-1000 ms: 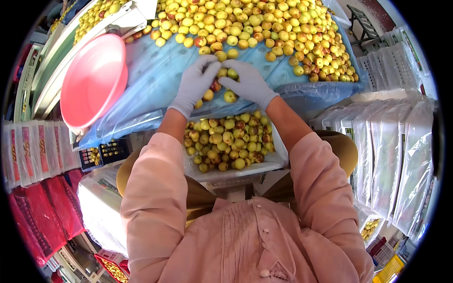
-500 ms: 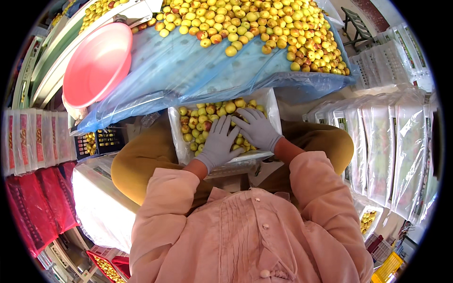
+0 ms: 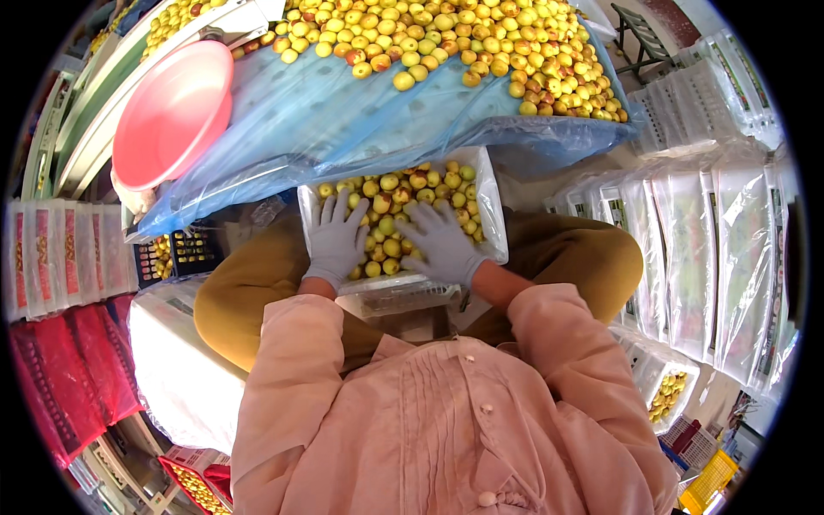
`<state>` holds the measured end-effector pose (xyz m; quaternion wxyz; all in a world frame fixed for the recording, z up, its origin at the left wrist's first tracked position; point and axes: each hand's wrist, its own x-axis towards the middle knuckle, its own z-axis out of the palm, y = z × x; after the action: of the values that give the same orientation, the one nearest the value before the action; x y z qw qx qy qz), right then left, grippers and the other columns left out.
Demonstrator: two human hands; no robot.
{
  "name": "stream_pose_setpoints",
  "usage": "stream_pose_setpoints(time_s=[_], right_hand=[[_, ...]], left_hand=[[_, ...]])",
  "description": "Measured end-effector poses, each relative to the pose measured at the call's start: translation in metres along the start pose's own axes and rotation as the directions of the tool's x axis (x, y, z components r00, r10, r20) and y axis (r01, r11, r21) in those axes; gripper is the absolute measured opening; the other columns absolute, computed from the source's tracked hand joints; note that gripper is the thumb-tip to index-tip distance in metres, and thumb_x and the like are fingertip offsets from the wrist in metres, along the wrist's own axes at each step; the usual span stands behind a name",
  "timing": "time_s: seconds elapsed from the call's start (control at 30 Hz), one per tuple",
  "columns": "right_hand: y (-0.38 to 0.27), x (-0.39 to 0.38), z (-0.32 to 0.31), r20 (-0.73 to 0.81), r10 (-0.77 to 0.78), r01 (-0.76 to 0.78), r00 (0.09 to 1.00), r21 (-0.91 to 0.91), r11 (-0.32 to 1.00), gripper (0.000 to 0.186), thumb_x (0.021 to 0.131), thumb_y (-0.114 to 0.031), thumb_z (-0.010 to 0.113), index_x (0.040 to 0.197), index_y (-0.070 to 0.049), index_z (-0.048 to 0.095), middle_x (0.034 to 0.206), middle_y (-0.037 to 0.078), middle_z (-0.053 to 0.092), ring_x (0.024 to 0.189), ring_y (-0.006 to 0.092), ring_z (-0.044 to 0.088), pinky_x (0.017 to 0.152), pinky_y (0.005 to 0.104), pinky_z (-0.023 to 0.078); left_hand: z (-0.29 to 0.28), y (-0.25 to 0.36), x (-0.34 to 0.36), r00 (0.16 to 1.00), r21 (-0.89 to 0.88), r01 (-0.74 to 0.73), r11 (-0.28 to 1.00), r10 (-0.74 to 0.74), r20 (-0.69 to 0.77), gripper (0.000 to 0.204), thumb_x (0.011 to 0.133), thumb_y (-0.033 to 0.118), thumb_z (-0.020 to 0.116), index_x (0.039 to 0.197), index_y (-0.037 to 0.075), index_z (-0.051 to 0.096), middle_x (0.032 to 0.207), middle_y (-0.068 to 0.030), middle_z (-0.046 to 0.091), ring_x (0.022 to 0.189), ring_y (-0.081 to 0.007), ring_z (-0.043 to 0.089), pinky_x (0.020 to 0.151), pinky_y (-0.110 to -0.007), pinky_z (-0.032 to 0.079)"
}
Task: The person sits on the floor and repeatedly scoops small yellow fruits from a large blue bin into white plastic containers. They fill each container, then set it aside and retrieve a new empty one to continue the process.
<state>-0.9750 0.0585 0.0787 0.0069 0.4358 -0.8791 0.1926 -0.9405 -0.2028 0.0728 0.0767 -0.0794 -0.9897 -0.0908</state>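
A white crate lined with clear plastic (image 3: 493,202) stands between my knees, filled with yellow-green and reddish jujubes (image 3: 400,199). My left hand (image 3: 336,236), in a grey glove, lies on the fruit at the crate's left side with its fingers spread. Also gloved in grey, my right hand (image 3: 442,244) rests on the fruit right of the middle, fingers apart and pointing up and left. Neither hand grips a fruit. Some jujubes are hidden beneath both palms.
Beyond the crate, a sorting table covered in blue plastic sheet (image 3: 343,120) bears a heap of jujubes (image 3: 481,43). A pink basin (image 3: 172,116) leans at its left. Plastic-wrapped boxes (image 3: 687,249) stack at right; a white wrapped box (image 3: 184,360) sits left beside my knee.
My hands, close together over the crate's middle before, are now apart. The left has moved left to the crate's side; the right has moved down and left, uncovering fruit at the far side.
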Motion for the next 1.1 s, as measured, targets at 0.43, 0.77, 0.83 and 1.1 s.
stream_pose_setpoints(time_s=[0.43, 0.77, 0.83, 1.1], right_hand=[[0.077, 0.018, -0.028, 0.101, -0.041, 0.06, 0.994, -0.198, 0.978, 0.05, 0.093, -0.028, 0.067, 0.142, -0.021, 0.059, 0.15, 0.02, 0.048, 0.132, 0.037, 0.053, 0.109, 0.0494, 0.044], [0.045, -0.035, -0.049, 0.335, 0.164, -0.145, 0.928, -0.079, 0.986, 0.05, 0.091, -0.011, 0.061, 0.14, -0.019, 0.057, 0.125, 0.022, 0.056, 0.113, 0.0423, 0.059, 0.096, 0.0487, 0.052], [0.045, -0.031, -0.046, 0.346, 0.224, -0.206, 0.911, -0.087, 0.975, 0.046, 0.09, -0.009, 0.06, 0.136, -0.017, 0.058, 0.12, 0.021, 0.057, 0.109, 0.0425, 0.061, 0.094, 0.0491, 0.052], [0.046, -0.039, -0.035, 0.239, 0.239, -0.282, 0.941, 0.166, 0.945, 0.013, 0.091, -0.019, 0.063, 0.101, -0.011, 0.063, 0.097, 0.015, 0.065, 0.093, 0.0377, 0.066, 0.083, 0.0489, 0.054]], left_hand=[[-0.02, 0.039, -0.014, 0.992, -0.142, 0.025, 0.99, -0.006, 0.129, 0.068, 0.095, 0.039, 0.065, 0.152, 0.006, 0.046, 0.153, -0.024, 0.048, 0.143, -0.043, 0.043, 0.12, -0.052, 0.033], [-0.015, 0.027, 0.014, 0.999, -0.183, 0.026, 0.983, -0.021, 0.034, 0.053, 0.086, 0.025, 0.074, 0.134, 0.007, 0.059, 0.134, -0.0184, 0.057, 0.123, -0.0393, 0.055, 0.099, -0.048, 0.051], [-0.015, 0.021, 0.012, 0.993, -0.15, 0.056, 0.987, -0.039, 0.114, 0.049, 0.085, 0.019, 0.073, 0.13, 0.007, 0.06, 0.131, -0.0186, 0.056, 0.119, -0.0397, 0.057, 0.093, -0.048, 0.053], [-0.01, 0.032, -0.011, 0.954, -0.257, 0.13, 0.958, -0.05, 0.295, 0.037, 0.087, 0.004, 0.066, 0.123, 0.011, 0.061, 0.13, -0.0234, 0.052, 0.095, -0.044, 0.067, 0.084, -0.049, 0.058]])
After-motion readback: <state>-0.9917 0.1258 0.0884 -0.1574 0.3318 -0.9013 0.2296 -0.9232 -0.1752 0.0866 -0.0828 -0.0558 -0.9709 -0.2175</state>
